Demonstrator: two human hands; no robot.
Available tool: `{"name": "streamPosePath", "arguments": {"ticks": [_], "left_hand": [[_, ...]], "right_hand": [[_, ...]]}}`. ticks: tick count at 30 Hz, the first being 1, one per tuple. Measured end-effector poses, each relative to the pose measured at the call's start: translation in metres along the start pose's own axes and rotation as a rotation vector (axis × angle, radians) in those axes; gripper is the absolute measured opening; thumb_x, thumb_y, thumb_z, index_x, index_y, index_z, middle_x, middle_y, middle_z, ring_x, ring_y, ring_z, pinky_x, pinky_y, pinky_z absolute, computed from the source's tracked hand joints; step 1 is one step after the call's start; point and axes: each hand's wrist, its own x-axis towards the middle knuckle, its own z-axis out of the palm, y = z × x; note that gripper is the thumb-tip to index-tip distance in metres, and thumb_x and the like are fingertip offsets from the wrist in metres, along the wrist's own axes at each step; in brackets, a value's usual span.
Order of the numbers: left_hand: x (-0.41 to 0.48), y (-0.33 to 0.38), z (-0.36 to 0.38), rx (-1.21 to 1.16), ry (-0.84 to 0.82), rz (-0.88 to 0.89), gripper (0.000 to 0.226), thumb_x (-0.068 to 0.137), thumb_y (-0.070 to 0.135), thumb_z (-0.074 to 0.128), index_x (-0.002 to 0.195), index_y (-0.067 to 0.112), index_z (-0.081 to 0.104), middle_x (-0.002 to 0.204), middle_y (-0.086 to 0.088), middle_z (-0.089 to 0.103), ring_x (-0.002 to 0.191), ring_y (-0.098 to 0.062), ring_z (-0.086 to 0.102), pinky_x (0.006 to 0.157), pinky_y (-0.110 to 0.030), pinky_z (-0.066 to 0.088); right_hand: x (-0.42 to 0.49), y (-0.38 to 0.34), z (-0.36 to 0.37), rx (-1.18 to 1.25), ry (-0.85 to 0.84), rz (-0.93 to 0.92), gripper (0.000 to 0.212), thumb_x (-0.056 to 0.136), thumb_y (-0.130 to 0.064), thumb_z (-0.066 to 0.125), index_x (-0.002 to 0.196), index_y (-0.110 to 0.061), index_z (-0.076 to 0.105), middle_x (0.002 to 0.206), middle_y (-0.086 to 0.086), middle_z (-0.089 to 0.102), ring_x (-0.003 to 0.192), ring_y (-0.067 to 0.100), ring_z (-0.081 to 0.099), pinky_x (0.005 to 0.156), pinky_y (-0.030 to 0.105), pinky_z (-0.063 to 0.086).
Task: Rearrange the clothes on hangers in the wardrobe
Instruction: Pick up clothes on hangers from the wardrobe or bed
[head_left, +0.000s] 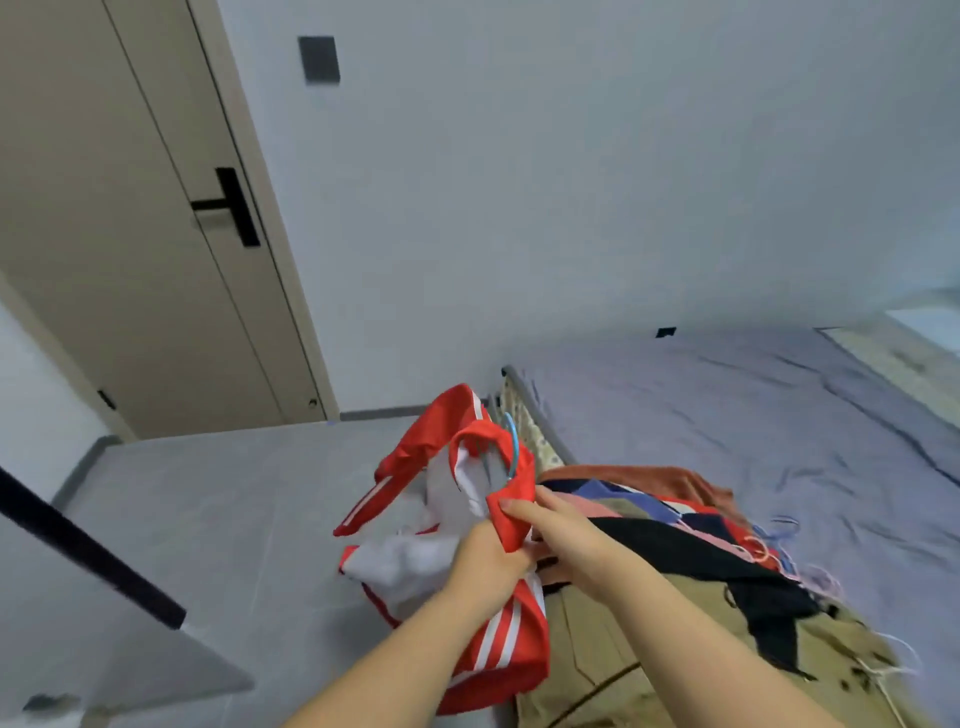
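Note:
A red and white striped jacket (488, 639) hangs in front of me above the floor, its white lining showing. A light blue hanger (513, 447) sticks out of its collar. My left hand (485, 564) grips the jacket's fabric below the collar. My right hand (553, 525) pinches the red collar edge beside it. A pile of clothes (691, 540) on hangers lies on the bed just right of my hands, with black, pink, blue and khaki pieces.
The bed (727, 415) with a lilac sheet fills the right side. A beige door (130, 234) with a black handle stands closed at the left. Grey floor (234, 493) lies ahead. A dark-edged panel (88, 561) juts in at lower left.

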Motion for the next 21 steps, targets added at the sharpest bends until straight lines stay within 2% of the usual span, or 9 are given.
{"name": "streamPosePath", "arguments": {"ticks": [2,5,8,12,15,16,18,19,21], "left_hand": [[-0.007,0.036,0.020,-0.048,-0.090,0.045,0.036,0.069,0.024,0.063,0.105,0.023,0.068,0.087,0.007,0.074,0.084,-0.010,0.069,0.078,-0.031,0.056],[-0.009,0.090,0.058,-0.108,-0.221,0.118,0.031,0.069,0.023,0.072,0.100,0.022,0.068,0.082,0.012,0.072,0.079,-0.005,0.065,0.075,-0.022,0.052],[-0.007,0.139,0.103,-0.123,-0.388,0.164,0.037,0.074,0.020,0.078,0.110,0.018,0.069,0.099,0.004,0.074,0.093,-0.009,0.069,0.087,-0.026,0.055],[-0.003,0.182,0.172,0.028,-0.576,0.202,0.033,0.072,0.030,0.078,0.102,0.017,0.071,0.101,-0.001,0.072,0.095,-0.012,0.068,0.093,-0.034,0.053],[-0.003,0.198,0.229,0.131,-0.771,0.179,0.012,0.079,0.027,0.076,0.083,0.023,0.066,0.086,0.010,0.060,0.082,-0.003,0.057,0.078,-0.017,0.048],[-0.003,0.199,0.246,0.153,-0.850,0.149,0.010,0.081,0.025,0.074,0.087,0.024,0.065,0.087,0.014,0.056,0.081,0.001,0.052,0.075,-0.014,0.043],[-0.001,0.192,0.283,0.200,-0.938,0.109,0.040,0.085,0.017,0.069,0.124,0.022,0.062,0.118,0.019,0.053,0.107,0.004,0.049,0.090,-0.011,0.038],[0.001,0.189,0.299,0.214,-0.940,0.103,0.052,0.086,0.014,0.066,0.136,0.020,0.053,0.132,0.017,0.048,0.119,0.002,0.044,0.098,-0.012,0.035],[0.007,0.187,0.319,0.202,-0.894,0.042,0.052,0.090,0.009,0.060,0.140,0.016,0.047,0.136,0.004,0.049,0.118,-0.003,0.045,0.093,-0.009,0.038]], "right_hand": [[-0.024,-0.009,-0.030,0.057,0.146,-0.027,0.020,0.093,-0.031,0.053,0.110,-0.031,0.063,0.103,0.001,0.071,0.093,0.020,0.066,0.070,0.031,0.053],[-0.056,-0.013,-0.090,0.163,0.340,-0.091,0.021,0.096,-0.020,0.049,0.104,-0.021,0.068,0.103,0.010,0.073,0.094,0.024,0.069,0.079,0.037,0.056],[-0.090,-0.011,-0.159,0.211,0.412,-0.100,0.023,0.096,-0.020,0.049,0.108,-0.018,0.069,0.103,0.011,0.073,0.098,0.026,0.070,0.093,0.047,0.053],[-0.130,0.005,-0.239,0.318,0.471,-0.054,0.029,0.094,-0.031,0.057,0.108,-0.007,0.068,0.100,0.016,0.073,0.090,0.027,0.071,0.082,0.038,0.058],[-0.150,0.039,-0.290,0.179,0.557,0.047,0.032,0.080,-0.030,0.075,0.099,-0.005,0.069,0.089,0.014,0.075,0.082,0.026,0.072,0.080,0.039,0.059],[-0.154,0.056,-0.306,0.128,0.624,0.090,0.026,0.078,-0.022,0.076,0.095,-0.003,0.069,0.084,0.014,0.074,0.076,0.025,0.071,0.074,0.035,0.060],[-0.162,0.087,-0.334,0.089,0.733,0.152,0.003,0.078,-0.001,0.069,0.081,-0.002,0.068,0.072,0.015,0.068,0.057,0.018,0.064,0.055,0.026,0.054],[-0.165,0.103,-0.349,0.052,0.784,0.190,0.008,0.078,0.004,0.065,0.075,-0.003,0.067,0.069,0.015,0.065,0.055,0.018,0.060,0.053,0.026,0.050],[-0.170,0.135,-0.381,0.012,0.900,0.258,0.012,0.078,0.002,0.064,0.068,-0.004,0.065,0.069,0.017,0.064,0.061,0.022,0.058,0.060,0.035,0.049]]}}
